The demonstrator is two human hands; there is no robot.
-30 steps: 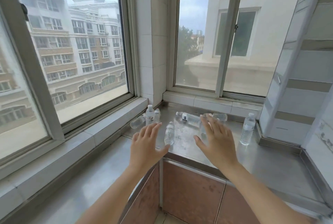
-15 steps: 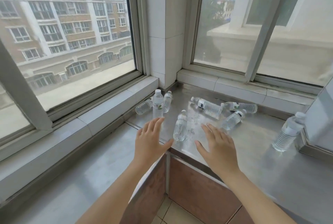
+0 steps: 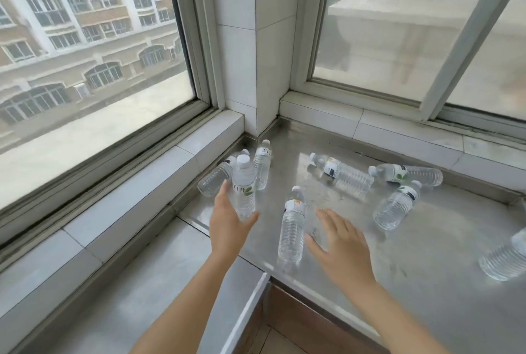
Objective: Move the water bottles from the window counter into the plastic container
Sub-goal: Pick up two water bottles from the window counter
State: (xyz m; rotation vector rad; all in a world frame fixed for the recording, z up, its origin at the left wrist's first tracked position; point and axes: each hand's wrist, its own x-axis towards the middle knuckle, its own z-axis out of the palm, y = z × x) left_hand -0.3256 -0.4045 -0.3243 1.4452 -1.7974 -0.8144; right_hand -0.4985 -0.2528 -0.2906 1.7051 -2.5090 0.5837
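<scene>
At the window corner, clear plastic water bottles (image 3: 345,176) lie and stand on the steel tabletop (image 3: 427,240); no plastic container in view. Left hand (image 3: 227,222), fingers spread, touches an upright green-labelled bottle (image 3: 243,186); right hand (image 3: 340,245), spread, beside another upright bottle (image 3: 293,225). Advice: wrap mid-body, lift straight. Since 0.5 s ago, both hands closer to bottles.

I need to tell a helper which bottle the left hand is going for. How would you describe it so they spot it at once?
Start at the white tiled pillar in the corner between the windows, then drop to the three bottles at its foot on the steel counter. It is the nearest one, the upright bottle with the green leaf label, right at the left hand.
</scene>
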